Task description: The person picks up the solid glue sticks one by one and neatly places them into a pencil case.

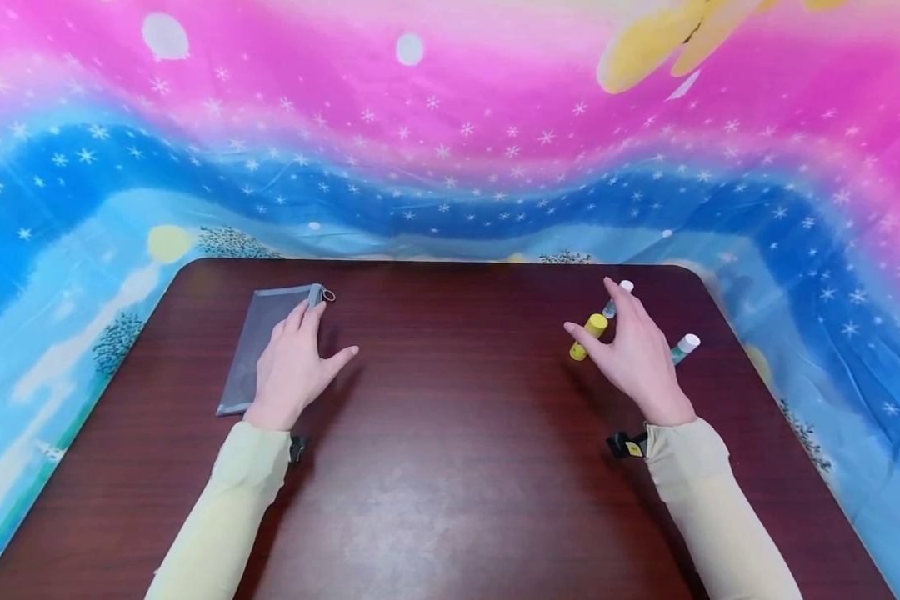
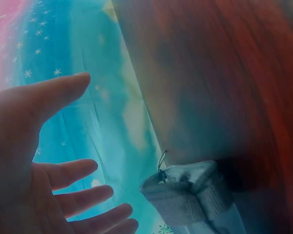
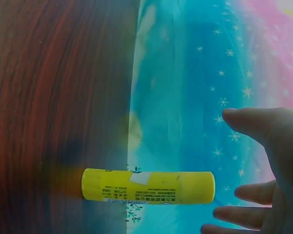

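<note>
My left hand hovers over the right side of a grey zippered mesh pouch, fingers spread and thumb out. In the left wrist view the pouch's zip end with its ring stands beyond the fingertips, apart from them. My right hand is held with thumb and fingers apart, close to a yellow glue stick standing on the table. The right wrist view shows this yellow glue stick beyond the fingers, with nothing gripped. Two white-capped tubes, one behind and one to the right, are partly hidden by that hand.
A dark red-brown wooden table with rounded far corners lies under both hands. Behind and at both sides hangs a pink and blue cloth with snowflakes. Each wrist wears a dark strapped device, such as the right one.
</note>
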Demonstrator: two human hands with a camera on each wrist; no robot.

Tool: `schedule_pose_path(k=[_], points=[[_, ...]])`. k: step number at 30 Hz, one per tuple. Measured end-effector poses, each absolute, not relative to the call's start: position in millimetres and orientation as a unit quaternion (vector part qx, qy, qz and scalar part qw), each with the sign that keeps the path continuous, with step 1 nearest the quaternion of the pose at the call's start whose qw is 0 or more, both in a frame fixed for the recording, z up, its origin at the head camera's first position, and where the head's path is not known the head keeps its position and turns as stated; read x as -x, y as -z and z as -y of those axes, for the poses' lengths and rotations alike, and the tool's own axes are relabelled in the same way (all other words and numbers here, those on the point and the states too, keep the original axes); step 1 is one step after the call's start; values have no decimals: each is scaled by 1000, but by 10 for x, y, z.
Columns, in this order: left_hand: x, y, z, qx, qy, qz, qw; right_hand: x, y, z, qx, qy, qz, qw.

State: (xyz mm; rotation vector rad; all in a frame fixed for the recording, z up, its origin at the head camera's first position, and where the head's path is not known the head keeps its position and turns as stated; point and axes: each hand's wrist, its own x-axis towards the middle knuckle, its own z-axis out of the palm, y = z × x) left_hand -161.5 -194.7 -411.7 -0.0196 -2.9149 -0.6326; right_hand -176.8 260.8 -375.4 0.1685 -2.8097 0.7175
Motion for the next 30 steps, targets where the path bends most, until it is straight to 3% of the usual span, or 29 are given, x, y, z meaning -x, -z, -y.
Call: schedule_pose_path(k=[15,30], points=[[1502,4147,2082,-39,228,970,68,1760,3865,-2653,-49,-247,962,106],[1406,4174,2116,-58,237,962,122,1740,3927,-2671,-45,-245,964,98]])
